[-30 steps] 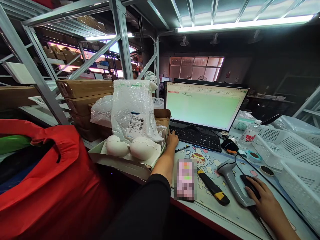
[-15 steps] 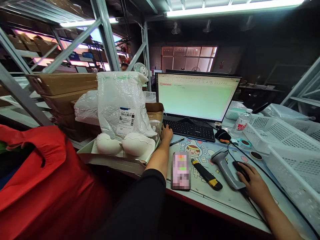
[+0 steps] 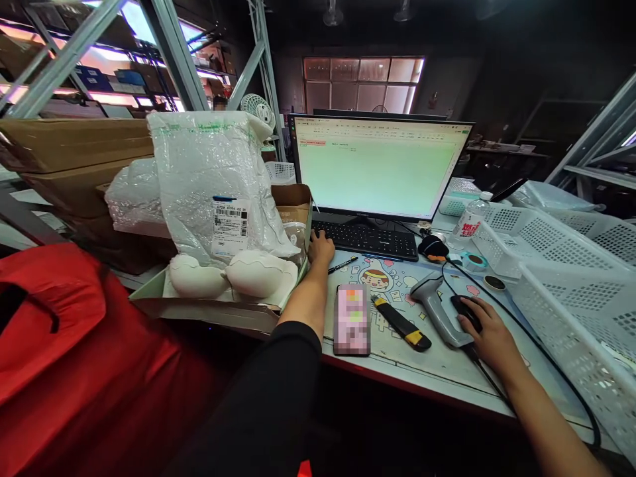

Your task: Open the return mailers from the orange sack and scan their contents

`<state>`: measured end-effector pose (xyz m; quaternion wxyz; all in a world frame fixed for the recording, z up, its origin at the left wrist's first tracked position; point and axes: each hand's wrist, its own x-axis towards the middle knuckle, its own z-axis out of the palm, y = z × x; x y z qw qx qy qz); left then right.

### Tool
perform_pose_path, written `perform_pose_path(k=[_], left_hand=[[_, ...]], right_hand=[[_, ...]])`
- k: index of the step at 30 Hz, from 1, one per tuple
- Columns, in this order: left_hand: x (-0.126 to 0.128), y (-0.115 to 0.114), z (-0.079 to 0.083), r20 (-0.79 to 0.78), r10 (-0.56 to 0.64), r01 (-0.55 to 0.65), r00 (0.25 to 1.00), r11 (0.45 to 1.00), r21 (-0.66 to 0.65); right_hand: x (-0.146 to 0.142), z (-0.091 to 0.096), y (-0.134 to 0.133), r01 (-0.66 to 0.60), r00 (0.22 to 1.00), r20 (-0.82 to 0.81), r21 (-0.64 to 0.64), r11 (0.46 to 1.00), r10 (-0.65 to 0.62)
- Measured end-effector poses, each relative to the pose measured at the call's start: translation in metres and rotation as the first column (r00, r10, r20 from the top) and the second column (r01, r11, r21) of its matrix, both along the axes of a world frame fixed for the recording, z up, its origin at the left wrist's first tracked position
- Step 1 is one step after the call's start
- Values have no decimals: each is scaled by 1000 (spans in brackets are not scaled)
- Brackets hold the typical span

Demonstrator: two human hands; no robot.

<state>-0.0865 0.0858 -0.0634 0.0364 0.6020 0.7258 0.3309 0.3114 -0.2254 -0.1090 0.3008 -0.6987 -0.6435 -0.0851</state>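
Note:
At the left end of the black keyboard (image 3: 372,240), my left hand (image 3: 322,248) rests with its fingers over the keys. My right hand (image 3: 489,328) lies curved over a black computer mouse (image 3: 466,311). Just left of the mouse is a grey barcode scanner (image 3: 437,311), lying on the desk mat. Behind the keyboard, the monitor (image 3: 377,172) is lit with a mostly blank pale page. Beside my left forearm, a white moulded bra (image 3: 258,273) sits in an open carton (image 3: 209,313), with a bubble-wrap bag (image 3: 199,156) bearing a printed label (image 3: 230,225) standing behind it.
A phone (image 3: 352,320), a black and yellow utility knife (image 3: 401,323) and a pen (image 3: 342,265) lie between my arms. White plastic baskets (image 3: 561,298) and a bottle (image 3: 470,222) stand on the right. A red bag (image 3: 99,358) fills the lower left; brown cartons (image 3: 74,146) are stacked behind.
The view has tilted down and turned slightly right, so everything sits higher and further left. Both hands keep their places, on the keyboard and on the mouse.

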Motion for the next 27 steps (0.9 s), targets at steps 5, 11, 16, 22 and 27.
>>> perform_pose_path(k=[5,11,16,22,27], left_hand=[[-1,-3,1,-15,-6,6,1000,1000,-11],[-2,-3,0,-20,-8,7,1000,1000,-14],[-2,-3,0,-22,-16,16,1000,1000,-13],[-3,-5,3,-26,-12,12,1000,1000,-21],[-5,-8,4,-47,-21,20,999,1000,-21]], right_hand=[[5,-5,1,4,1000,-5,-5,1000,-4],[13,-13,5,19,999,-27,-23,1000,-19],[16,-17,6,-25,999,-33,20,999,26],[21,-22,8,-33,999,-27,21,999,33],[21,-21,10,-18,1000,-20,20,1000,19]])
